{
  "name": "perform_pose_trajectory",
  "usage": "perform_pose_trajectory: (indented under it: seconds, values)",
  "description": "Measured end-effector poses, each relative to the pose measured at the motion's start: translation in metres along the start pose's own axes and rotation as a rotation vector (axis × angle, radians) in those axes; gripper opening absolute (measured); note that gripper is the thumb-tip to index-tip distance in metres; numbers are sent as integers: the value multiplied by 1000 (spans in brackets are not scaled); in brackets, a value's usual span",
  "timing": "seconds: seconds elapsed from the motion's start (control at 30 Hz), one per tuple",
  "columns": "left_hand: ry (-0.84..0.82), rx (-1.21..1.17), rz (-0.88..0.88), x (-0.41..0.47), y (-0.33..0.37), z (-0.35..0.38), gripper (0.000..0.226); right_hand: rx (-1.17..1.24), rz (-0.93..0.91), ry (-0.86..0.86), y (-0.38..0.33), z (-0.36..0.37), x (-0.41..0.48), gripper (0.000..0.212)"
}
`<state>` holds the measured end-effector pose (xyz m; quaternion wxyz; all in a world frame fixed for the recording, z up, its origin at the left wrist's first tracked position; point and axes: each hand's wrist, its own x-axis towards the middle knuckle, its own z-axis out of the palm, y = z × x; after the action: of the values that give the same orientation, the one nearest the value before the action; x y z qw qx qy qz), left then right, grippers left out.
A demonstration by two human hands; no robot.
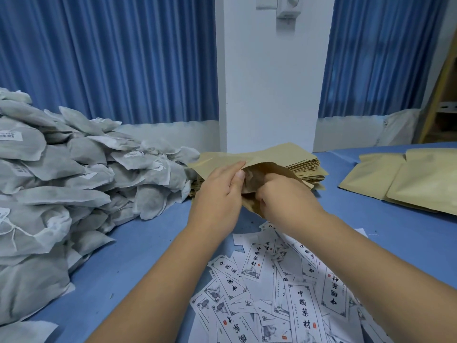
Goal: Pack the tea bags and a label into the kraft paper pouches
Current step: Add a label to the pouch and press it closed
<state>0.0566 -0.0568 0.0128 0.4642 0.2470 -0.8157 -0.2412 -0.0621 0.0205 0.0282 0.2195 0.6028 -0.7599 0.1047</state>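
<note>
Both hands hold one kraft paper pouch (265, 167) open above the table. My left hand (220, 191) pinches its upper lip between thumb and fingers. My right hand (284, 194) grips the lower lip, its fingertips tucked into the pouch mouth. Behind them lies a stack of flat kraft pouches (294, 157). A big heap of grey-white tea bags (74, 174) fills the left side. White printed labels (284, 288) lie scattered under my forearms at the front.
Filled kraft pouches (408, 179) lie at the right on the blue table cover (138, 243). Blue curtains and a white pillar (269, 82) stand behind the table. A wooden shelf edge (442, 90) shows at far right.
</note>
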Motion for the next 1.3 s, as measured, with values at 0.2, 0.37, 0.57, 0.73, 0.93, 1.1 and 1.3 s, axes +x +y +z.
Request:
perform_pose_trajectory:
  seconds: [0.2, 0.37, 0.57, 0.73, 0.93, 1.1, 1.3]
  values:
    - [-3, -10, -4, -2, 6, 1, 35, 83, 90, -64, -11, 2, 21, 16]
    - [-11, -27, -13, -1, 10, 0, 35, 491, 200, 13, -4, -3, 19, 15]
    - [-17, -45, -14, 0, 10, -1, 35, 513, 154, -115, -12, 1, 16, 12]
    - [-15, -35, 5, -1, 12, -1, 35, 572, 170, -27, -11, -2, 10, 19]
    - [16, -37, -12, 2, 8, -4, 36, 471, 186, 61, -14, -13, 1, 26]
    - [1, -52, -23, 1, 8, -1, 35, 584, 144, -111, -18, -16, 11, 38]
    - [5, -48, -18, 2, 8, -2, 36, 503, 181, 120, -21, -15, 15, 30]
